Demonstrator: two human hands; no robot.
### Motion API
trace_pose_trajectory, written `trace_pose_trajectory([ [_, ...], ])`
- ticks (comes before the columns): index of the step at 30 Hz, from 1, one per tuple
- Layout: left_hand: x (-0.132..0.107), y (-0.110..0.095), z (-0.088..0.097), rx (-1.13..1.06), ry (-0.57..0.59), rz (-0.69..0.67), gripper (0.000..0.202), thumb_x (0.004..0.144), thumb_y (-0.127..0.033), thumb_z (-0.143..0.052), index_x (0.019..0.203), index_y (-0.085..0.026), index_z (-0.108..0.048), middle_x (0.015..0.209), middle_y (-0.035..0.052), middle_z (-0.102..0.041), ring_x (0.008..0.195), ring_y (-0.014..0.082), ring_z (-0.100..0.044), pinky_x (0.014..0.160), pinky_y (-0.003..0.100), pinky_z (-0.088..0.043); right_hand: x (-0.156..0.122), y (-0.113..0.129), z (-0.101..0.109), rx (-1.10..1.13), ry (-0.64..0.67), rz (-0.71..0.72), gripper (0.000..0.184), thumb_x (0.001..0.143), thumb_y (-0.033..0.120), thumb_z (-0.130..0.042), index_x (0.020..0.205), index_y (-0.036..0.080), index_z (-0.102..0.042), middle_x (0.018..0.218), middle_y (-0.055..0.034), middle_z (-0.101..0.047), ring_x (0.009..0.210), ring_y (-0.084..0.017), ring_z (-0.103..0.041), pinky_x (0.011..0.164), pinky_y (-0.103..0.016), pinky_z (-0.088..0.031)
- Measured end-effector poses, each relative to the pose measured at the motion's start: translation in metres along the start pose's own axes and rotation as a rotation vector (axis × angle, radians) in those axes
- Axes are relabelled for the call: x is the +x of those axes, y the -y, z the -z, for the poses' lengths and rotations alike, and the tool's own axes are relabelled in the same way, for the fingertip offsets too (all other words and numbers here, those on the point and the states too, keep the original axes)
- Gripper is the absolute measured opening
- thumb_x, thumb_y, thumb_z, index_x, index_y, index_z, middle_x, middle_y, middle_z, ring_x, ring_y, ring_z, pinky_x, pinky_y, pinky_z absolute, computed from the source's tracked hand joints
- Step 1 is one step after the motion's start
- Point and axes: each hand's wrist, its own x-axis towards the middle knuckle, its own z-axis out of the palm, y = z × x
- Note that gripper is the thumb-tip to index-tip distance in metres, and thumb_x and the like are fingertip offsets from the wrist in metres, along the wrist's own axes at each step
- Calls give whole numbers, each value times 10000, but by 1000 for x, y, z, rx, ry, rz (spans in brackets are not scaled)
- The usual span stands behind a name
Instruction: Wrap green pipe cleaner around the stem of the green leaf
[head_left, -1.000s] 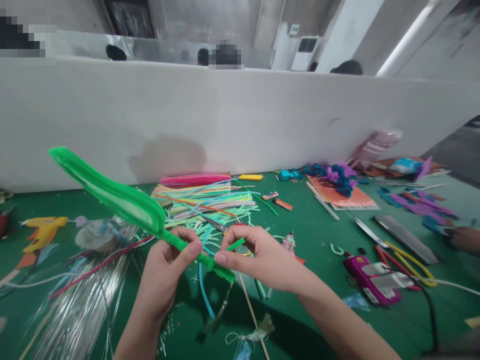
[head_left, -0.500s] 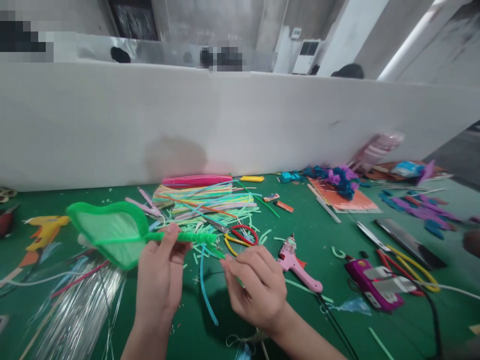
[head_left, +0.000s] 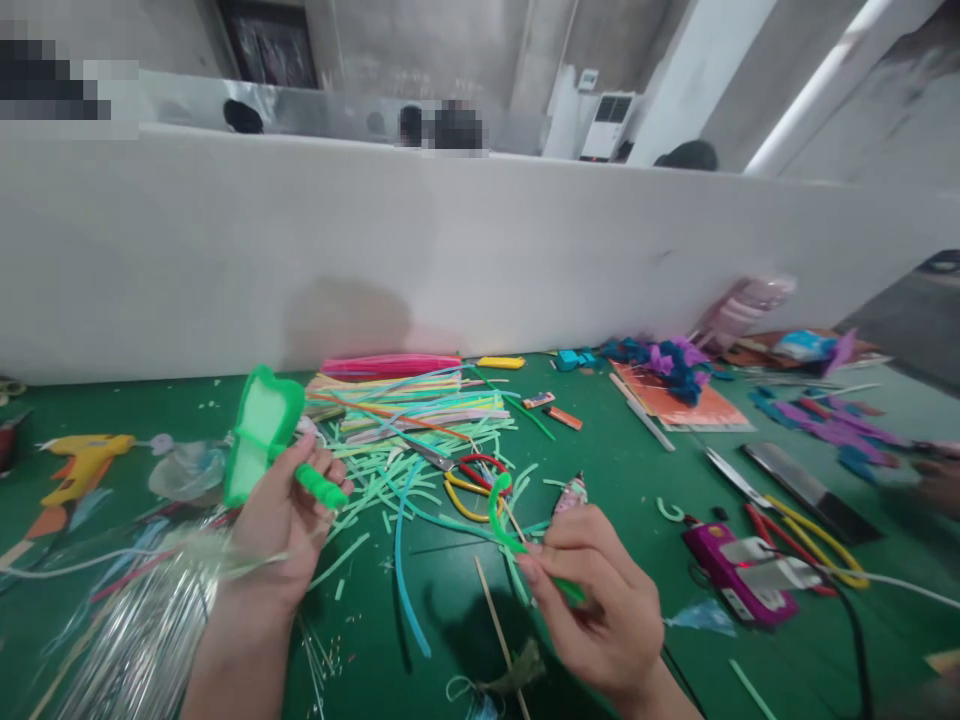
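My left hand [head_left: 285, 535] is closed round the stem of a green pipe-cleaner leaf [head_left: 264, 435]. Its fuzzy rim frames a pale green panel, and the wrapped stem end sticks out to the right of my fingers. Between thumb and fingers of my right hand [head_left: 600, 600] is a loose green pipe cleaner [head_left: 496, 512], its upper end curled into a hook. Beyond that hook lie scissors [head_left: 469, 500] with red and yellow handles. A pink glue gun [head_left: 571, 492] is mostly hidden behind my right hand.
Bundled pastel pipe cleaners [head_left: 420, 395] and cut bits cover the middle of the green table. A yellow glue gun [head_left: 90, 465] lies left, near silvery strands [head_left: 142, 625]. On the right are a purple power strip [head_left: 739, 580], more scissors [head_left: 739, 475] and a wide blade [head_left: 810, 490]. A white partition [head_left: 480, 250] stands behind.
My hands have moved apart. The leaf has turned more upright in my left hand, and the green pipe cleaner has come away from its stem, rightward in my right hand.
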Motion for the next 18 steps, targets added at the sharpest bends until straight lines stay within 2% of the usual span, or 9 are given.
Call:
trace_pose_trajectory([
  [3, -8, 10, 2, -64, 39, 191, 258, 658, -223, -834, 713, -167, -588, 717, -2, -628, 683, 148, -653, 609, 262, -588, 3, 0, -2, 156, -3, -145, 200, 823, 31, -627, 871, 224, -641, 736, -17, -606, 698, -180, -578, 635, -343, -495],
  [5, -16, 18, 2, -58, 151, 262, 213, 703, -210, -816, 820, -162, -645, 807, 21, -681, 671, 137, -660, 624, 265, -584, 7, 0, -7, 297, -16, -256, 128, 859, 99, -635, 854, 227, -642, 739, -16, -608, 714, -179, -580, 646, -326, -494],
  [7, -25, 26, 0, -65, 313, 307, 204, 776, -215, -777, 949, -180, -674, 644, -37, -603, 499, 78, -563, 514, 211, -513, 11, -1, -14, 454, -4, -363, 76, 894, 195, -639, 823, 224, -634, 734, -16, -610, 714, -172, -576, 638, -300, -491],
  [10, -33, 31, -5, -65, 417, 327, 230, 835, -269, -742, 1031, -160, -694, 423, -106, -405, 321, 36, -370, 387, 164, -371, 16, -4, -23, 629, 82, -501, 161, 905, 325, -650, 791, 216, -620, 739, -14, -598, 708, -162, -564, 612, -268, -470],
  [12, -37, 32, -9, -40, 456, 352, 288, 822, -333, -757, 1014, -123, -709, 365, -117, -358, 276, 24, -300, 354, 155, -318, 17, -5, -28, 690, 155, -577, 201, 892, 372, -665, 782, 211, -615, 744, -11, -584, 711, -159, -550, 609, -258, -455],
  [14, -39, 32, -13, -11, 477, 381, 298, 795, -367, -777, 937, -110, -723, 332, -114, -345, 260, 20, -292, 350, 150, -304, 18, -5, -30, 732, 228, -635, 217, 882, 388, -676, 781, 206, -615, 745, -6, -571, 710, -153, -532, 619, -255, -441],
  [18, -40, 30, -17, -7, 420, 346, 212, 769, -324, -792, 769, -131, -705, 301, -116, -318, 247, 16, -309, 342, 136, -276, 16, -6, -29, 787, 332, -690, 241, 878, 389, -681, 759, 200, -590, 720, 14, -529, 687, -138, -490, 630, -252, -410],
])
